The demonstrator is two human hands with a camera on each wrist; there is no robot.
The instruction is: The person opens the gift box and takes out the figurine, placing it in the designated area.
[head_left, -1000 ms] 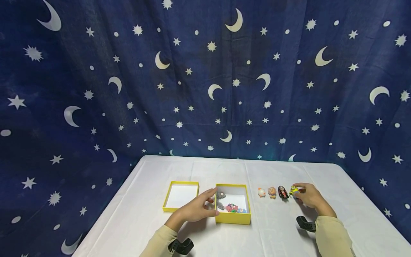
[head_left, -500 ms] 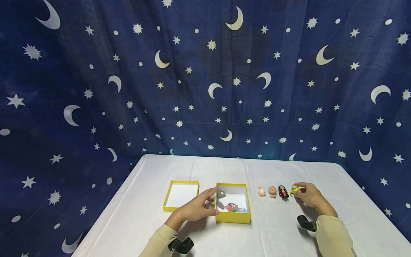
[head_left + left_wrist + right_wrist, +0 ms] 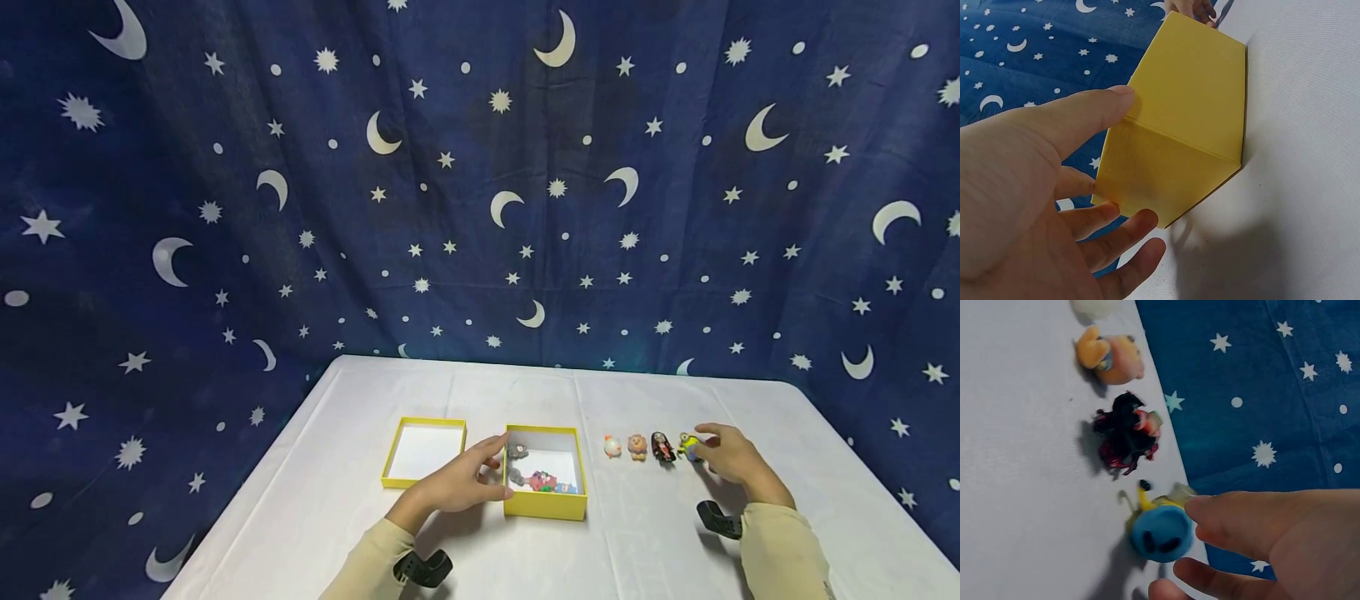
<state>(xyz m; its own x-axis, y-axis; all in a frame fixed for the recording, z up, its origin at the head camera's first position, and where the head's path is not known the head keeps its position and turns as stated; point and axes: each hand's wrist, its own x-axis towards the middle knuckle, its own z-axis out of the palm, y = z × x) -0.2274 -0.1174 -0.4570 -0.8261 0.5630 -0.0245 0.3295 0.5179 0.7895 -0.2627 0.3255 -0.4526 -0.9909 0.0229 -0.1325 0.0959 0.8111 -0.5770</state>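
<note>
Lid: lies hollow side up, left of our yellow box.
Left hand: fingers spread and relaxed, we rest against the box's left side.
Minion figurine: ends the row, beside the dark-haired doll.
Right hand: has just eased back; our fingers part, gripping nothing, so we judge the figurine released.
Room: white tablecloth stretches rightward to the table's edge.

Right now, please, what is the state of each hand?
Left hand: open, thumb against the yellow box.
Right hand: open, beside the yellow-and-blue figure; whether it touches cannot be told.
</note>
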